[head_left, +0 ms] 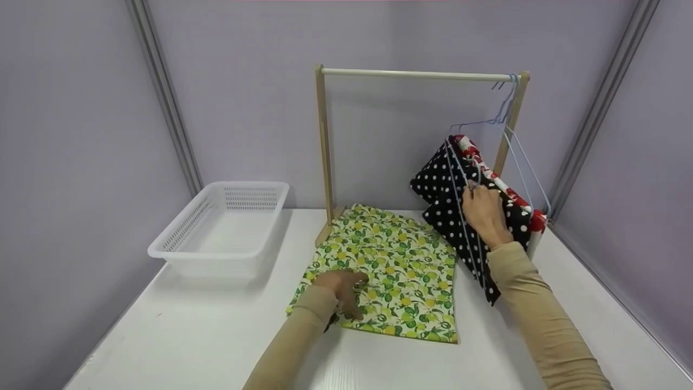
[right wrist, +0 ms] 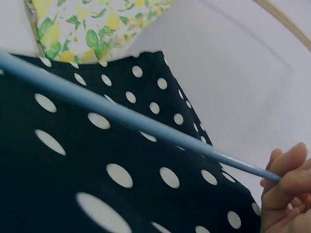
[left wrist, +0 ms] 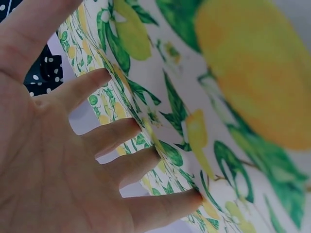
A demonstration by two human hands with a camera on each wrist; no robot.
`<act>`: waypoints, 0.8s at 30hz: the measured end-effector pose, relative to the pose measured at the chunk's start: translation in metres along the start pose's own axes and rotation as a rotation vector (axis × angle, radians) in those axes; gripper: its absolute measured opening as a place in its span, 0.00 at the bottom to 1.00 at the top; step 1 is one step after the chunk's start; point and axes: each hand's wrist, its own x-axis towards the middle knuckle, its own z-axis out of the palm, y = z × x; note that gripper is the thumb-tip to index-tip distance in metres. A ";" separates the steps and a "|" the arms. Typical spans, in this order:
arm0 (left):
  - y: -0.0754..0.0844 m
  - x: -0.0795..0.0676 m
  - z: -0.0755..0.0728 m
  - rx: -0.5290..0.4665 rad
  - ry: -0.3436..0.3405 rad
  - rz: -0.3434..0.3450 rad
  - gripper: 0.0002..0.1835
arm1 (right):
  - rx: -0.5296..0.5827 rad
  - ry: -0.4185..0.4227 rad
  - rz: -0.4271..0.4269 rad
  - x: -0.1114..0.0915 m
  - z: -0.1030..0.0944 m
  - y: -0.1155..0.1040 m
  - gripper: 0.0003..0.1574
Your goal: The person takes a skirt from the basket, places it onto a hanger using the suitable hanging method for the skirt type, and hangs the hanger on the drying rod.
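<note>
Spread on the table is a lemon-print cloth (head_left: 390, 271), white with green leaves. My left hand (head_left: 340, 287) rests on its near left part; in the left wrist view the fingers are extended and the fingertips (left wrist: 153, 158) touch the fabric. At the right, my right hand (head_left: 483, 214) grips a light blue hanger (right wrist: 141, 124) carrying a black cloth with white dots (head_left: 441, 214). The fingers curl round the hanger's end in the right wrist view. The dotted cloth hangs tilted, its lower left edge overlapping the lemon cloth in the head view.
A clothes rack with a white rail (head_left: 411, 74) and wooden posts stands at the back. Blue hangers (head_left: 503, 116) hang at its right end, with a red and white cloth (head_left: 506, 187) behind the dotted one. A white plastic basket (head_left: 216, 254) stands at left. Walls enclose the table.
</note>
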 end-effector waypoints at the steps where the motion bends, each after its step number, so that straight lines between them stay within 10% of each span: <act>1: 0.000 0.000 0.000 -0.018 0.000 -0.005 0.50 | -0.001 -0.011 -0.002 0.000 0.003 0.001 0.20; 24: 0.014 -0.004 -0.002 -0.070 0.006 -0.055 0.51 | 0.021 -0.324 0.118 -0.015 0.037 0.030 0.26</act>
